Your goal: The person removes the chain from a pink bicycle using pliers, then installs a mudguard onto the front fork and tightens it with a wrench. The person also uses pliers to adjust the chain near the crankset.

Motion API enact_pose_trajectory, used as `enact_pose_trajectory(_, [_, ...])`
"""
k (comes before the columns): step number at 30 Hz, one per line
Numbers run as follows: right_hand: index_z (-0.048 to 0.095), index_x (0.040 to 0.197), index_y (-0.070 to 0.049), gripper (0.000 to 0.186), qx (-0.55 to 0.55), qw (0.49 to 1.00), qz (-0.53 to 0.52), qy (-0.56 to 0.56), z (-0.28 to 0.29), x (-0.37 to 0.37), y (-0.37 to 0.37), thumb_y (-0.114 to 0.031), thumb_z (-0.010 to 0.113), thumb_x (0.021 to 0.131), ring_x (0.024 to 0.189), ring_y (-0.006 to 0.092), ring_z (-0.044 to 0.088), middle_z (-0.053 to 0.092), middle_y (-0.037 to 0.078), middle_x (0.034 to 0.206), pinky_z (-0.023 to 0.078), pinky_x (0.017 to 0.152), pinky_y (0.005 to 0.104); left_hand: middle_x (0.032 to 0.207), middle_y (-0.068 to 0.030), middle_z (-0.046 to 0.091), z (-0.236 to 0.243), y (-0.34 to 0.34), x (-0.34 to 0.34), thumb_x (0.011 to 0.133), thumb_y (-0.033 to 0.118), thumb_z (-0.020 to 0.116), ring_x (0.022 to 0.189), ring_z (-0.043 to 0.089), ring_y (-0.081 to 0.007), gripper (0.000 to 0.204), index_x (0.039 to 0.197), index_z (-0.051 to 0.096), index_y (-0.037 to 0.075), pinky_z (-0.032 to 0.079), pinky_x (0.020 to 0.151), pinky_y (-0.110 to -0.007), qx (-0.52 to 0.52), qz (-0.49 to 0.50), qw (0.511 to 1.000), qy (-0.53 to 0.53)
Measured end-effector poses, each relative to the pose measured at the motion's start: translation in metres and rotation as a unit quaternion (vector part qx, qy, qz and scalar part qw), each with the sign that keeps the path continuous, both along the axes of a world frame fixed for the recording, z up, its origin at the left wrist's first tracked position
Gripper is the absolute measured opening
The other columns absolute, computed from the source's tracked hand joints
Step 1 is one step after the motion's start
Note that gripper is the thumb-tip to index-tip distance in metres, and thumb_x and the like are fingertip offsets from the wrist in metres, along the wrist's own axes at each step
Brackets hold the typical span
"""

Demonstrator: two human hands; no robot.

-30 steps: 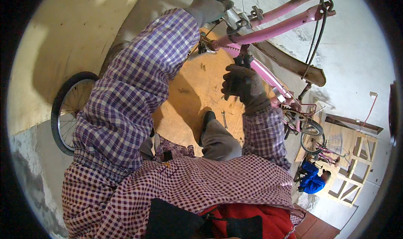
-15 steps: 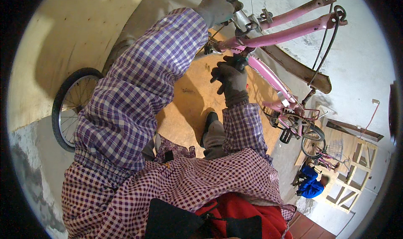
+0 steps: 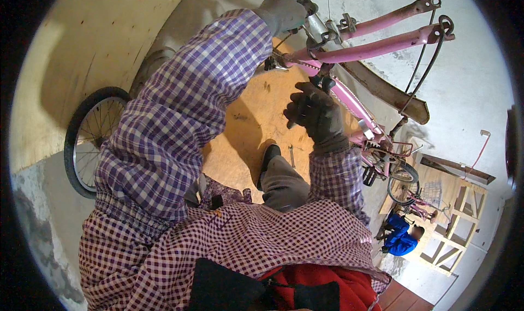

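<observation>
A pink bicycle frame [image 3: 349,98] stands in front of me, its two pink fork legs [image 3: 382,43] stretching to the upper right with no wheel between their ends. My left hand [image 3: 284,11], in a grey glove, is closed around the end of a silver metal tube [image 3: 315,28] beside the fork. Just below the fork is my right hand [image 3: 316,114], also gloved, its fingers loosely bent and apart with nothing visible in them. Behind it, dark fittings on the frame are partly hidden. A rusty brown mudguard [image 3: 382,87] runs under the fork.
A loose spoked wheel [image 3: 98,142] leans by the wooden board [image 3: 82,54] on the left. One wrench [image 3: 291,155] lies on the orange-brown floor panel near my foot [image 3: 270,158]. Far right, a person in blue [image 3: 401,237] sits near another bicycle [image 3: 404,183] and a wooden lattice frame [image 3: 464,218].
My right hand has moved down and right, away from the frame below the fork, and the wrench has come into view. My left hand keeps its grip on the silver tube.
</observation>
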State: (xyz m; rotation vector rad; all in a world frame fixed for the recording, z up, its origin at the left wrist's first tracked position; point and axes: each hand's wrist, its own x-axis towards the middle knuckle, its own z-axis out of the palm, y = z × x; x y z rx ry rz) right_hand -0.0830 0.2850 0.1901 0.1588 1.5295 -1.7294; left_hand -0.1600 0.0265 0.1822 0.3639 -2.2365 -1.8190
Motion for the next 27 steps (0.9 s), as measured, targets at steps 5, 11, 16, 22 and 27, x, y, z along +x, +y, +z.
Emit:
enact_pose_trajectory(5, [0.049,0.138,-0.009,0.054,-0.130,0.989,-0.069,-0.025,-0.017,0.031,-0.018,-0.014,0.068,0.088,0.094,0.0332,0.066,0.065,0.016,0.110,0.058,0.084,0.0526,0.092,-0.0059,0.071,-0.002,-0.004,-0.002,0.098,0.040,0.065,0.082,0.067,-0.0165,0.037,0.114,0.072,0.008,0.057,0.072,-0.034,-0.045,-0.014,0.999,0.001])
enact_pose_trajectory(11, [0.049,0.137,-0.004,0.052,-0.047,0.995,-0.081,0.024,-0.041,0.038,-0.029,-0.002,0.064,0.087,0.077,0.0273,0.066,0.063,0.016,0.105,0.057,0.070,0.0401,0.106,-0.0119,0.074,-0.003,-0.003,-0.004,0.097,0.043,0.062,0.093,0.071,-0.0247,0.040,0.118,0.072,0.011,0.056,0.088,-0.038,-0.075,0.012,0.997,-0.019])
enact_pose_trajectory(16, [0.056,0.128,-0.002,0.044,-0.032,0.988,-0.141,0.058,-0.059,0.042,-0.017,-0.005,0.071,0.086,0.063,0.0251,0.066,0.066,0.013,0.091,0.052,0.050,0.0363,0.106,-0.0140,0.074,-0.012,-0.007,-0.004,0.096,0.046,0.063,0.096,0.071,-0.0254,0.042,0.116,0.073,0.011,0.056,0.087,-0.037,-0.102,-0.023,0.994,0.027])
enact_pose_trajectory(22, [0.058,0.124,-0.002,0.040,-0.044,0.983,-0.153,0.091,-0.067,0.045,-0.014,-0.004,0.069,0.086,0.063,0.0189,0.063,0.066,0.009,0.086,0.047,0.049,0.0312,0.098,-0.0070,0.077,-0.016,-0.026,-0.014,0.091,0.033,0.072,0.091,0.073,-0.0248,0.029,0.103,0.077,0.008,0.057,0.081,-0.040,-0.764,-0.139,0.628,-0.042])
enact_pose_trajectory(27, [0.055,0.126,0.002,0.041,-0.051,0.985,-0.128,0.107,-0.063,0.044,-0.013,0.000,0.069,0.087,0.071,0.0234,0.067,0.067,0.015,0.093,0.055,0.061,0.0350,0.088,-0.0052,0.074,-0.007,-0.036,-0.003,0.091,0.018,0.068,0.073,0.072,-0.0231,0.016,0.097,0.075,0.005,0.056,0.061,-0.037,-0.496,-0.074,0.855,0.132])
